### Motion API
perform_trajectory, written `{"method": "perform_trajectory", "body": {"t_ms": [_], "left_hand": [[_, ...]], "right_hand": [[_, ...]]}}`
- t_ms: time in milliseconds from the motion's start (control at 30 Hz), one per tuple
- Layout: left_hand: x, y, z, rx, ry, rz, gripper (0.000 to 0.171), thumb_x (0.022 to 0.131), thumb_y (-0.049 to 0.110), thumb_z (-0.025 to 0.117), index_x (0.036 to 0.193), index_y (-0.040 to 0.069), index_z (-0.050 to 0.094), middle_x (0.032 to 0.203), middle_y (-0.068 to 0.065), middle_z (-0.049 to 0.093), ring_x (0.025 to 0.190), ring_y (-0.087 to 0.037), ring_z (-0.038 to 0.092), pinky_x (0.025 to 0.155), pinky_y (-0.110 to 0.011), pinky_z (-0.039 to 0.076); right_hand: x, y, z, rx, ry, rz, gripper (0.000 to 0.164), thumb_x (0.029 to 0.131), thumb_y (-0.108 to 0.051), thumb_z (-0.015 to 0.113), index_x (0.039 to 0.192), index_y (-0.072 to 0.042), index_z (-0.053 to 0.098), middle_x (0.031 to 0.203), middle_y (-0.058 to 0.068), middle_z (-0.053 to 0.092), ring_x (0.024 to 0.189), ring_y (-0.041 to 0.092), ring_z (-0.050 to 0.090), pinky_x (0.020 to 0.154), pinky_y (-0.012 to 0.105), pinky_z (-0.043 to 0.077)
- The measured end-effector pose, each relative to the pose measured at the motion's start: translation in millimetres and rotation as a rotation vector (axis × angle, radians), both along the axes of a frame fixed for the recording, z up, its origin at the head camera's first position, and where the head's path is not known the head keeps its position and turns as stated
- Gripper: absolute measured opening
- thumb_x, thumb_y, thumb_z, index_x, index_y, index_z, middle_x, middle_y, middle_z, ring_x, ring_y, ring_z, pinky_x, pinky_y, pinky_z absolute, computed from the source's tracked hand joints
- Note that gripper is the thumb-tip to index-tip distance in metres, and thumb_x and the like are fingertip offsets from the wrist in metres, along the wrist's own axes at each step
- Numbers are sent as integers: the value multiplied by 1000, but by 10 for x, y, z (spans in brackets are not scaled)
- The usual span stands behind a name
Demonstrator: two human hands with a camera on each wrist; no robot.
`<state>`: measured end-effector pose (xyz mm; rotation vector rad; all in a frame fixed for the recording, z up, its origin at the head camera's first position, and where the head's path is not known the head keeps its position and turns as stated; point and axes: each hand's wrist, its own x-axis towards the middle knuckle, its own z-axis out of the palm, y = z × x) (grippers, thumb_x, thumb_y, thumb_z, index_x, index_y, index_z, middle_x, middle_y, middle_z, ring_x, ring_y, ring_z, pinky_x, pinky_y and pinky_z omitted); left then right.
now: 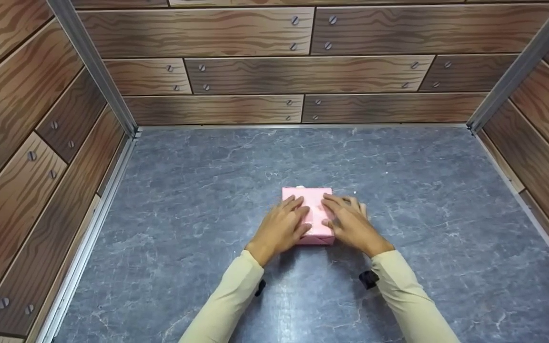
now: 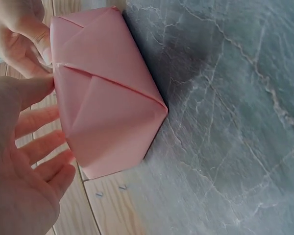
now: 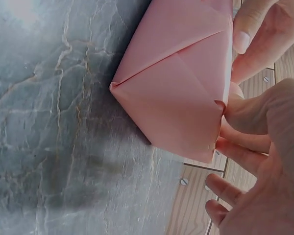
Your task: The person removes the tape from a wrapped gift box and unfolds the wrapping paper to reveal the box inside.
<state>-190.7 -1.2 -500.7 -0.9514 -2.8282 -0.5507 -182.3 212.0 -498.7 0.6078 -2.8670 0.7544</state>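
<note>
A box wrapped in pink paper (image 1: 314, 197) sits on the grey marbled surface, with folded paper flaps showing on its near side in the left wrist view. From the left, my left hand (image 1: 281, 226) lays its fingertips and thumb on the box top. My right hand (image 1: 353, 226) touches the top near the right edge with thumb and forefinger, its other fingers spread beyond that side. In the right wrist view the fingers of the right hand (image 3: 255, 156) are loosely extended beside the box (image 3: 171, 98). Neither hand is curled round it.
Wood-plank patterned walls (image 1: 248, 74) stand at the back and both sides, with metal strips (image 1: 96, 71) along the corners. The marbled surface (image 1: 184, 200) stretches around the box. A small black device (image 1: 369, 279) sits under the right sleeve.
</note>
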Motion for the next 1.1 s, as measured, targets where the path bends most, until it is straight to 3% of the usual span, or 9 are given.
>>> {"method": "perform_trajectory", "body": {"t_ms": [200,367,533,800,1100], "left_hand": [[-7,1,-24,16,-44,-6,41,101,30,61,135,6,63,149,-14,52,141,-31,45,113,-46,40],[-18,4,-10,31,-81,-1,41,100,29,63,134,6,63,150,-13,52,142,-31,44,112,-46,41],[-13,5,0,41,-84,-8,41,100,28,64,134,5,64,149,-15,52,141,-32,45,112,-46,41],[1,9,-1,58,-68,-3,41,99,28,66,132,4,65,147,-15,54,140,-33,46,112,-45,42],[13,10,-5,57,-56,6,40,99,27,66,132,4,65,147,-15,54,140,-33,46,113,-44,41]], "right_hand": [[-39,-55,32,-9,37,-6,37,87,-7,76,122,3,68,131,20,60,118,44,48,91,54,33],[-69,-163,5,-31,144,-77,20,84,-7,80,100,2,74,102,15,63,96,37,55,81,50,36],[-95,-245,-54,-49,250,-155,15,83,-11,82,87,-1,73,88,14,65,86,38,60,77,50,39],[-135,-275,-106,-12,335,-199,8,83,-6,78,82,0,72,81,14,66,78,37,63,70,50,42],[-157,-235,-93,-17,321,-198,9,85,-5,75,81,0,69,81,14,66,78,36,63,70,48,42]]}}
